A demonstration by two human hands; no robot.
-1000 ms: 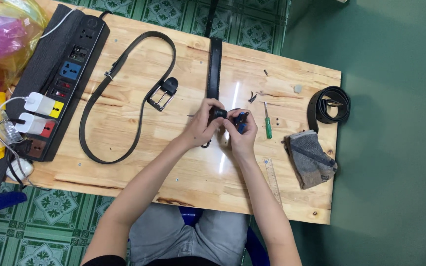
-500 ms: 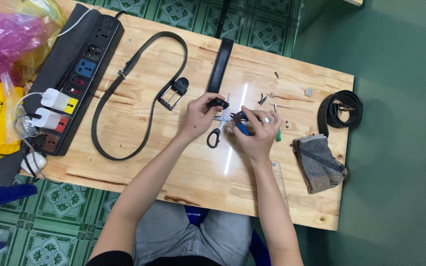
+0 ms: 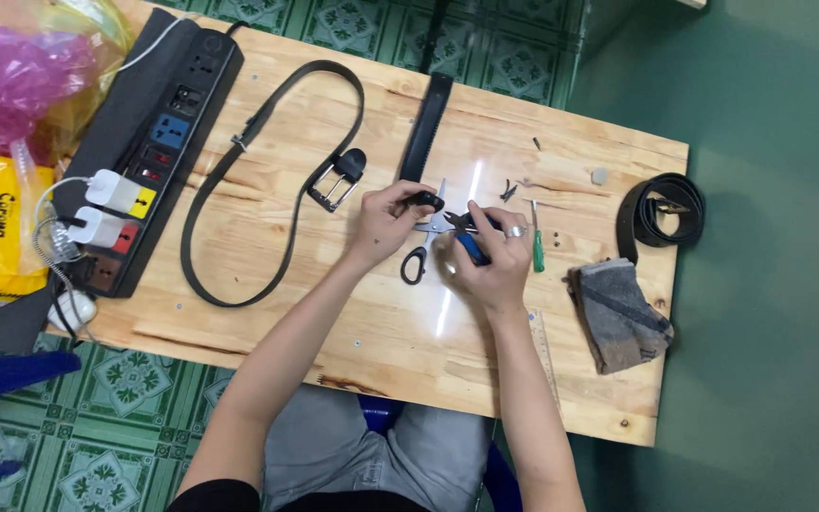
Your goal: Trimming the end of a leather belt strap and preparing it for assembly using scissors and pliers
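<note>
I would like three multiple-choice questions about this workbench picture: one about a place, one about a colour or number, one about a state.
1. Where does the coiled black belt lie?
A. at the right end of the wooden table
B. on the power strip
C. on the floor

2. What colour is the handle of the small screwdriver?
A. red
B. green
C. yellow

3. What is the state of the looped black belt with the metal buckle?
A. rolled tight
B. hanging off the table edge
C. lying flat in an open loop

Answers:
1. A, the coil sits near the right edge, above the grey cloth.
2. B, the handle beside the right hand is green.
3. C, it spreads in a wide loop left of the left hand, next to the power strip.
</note>
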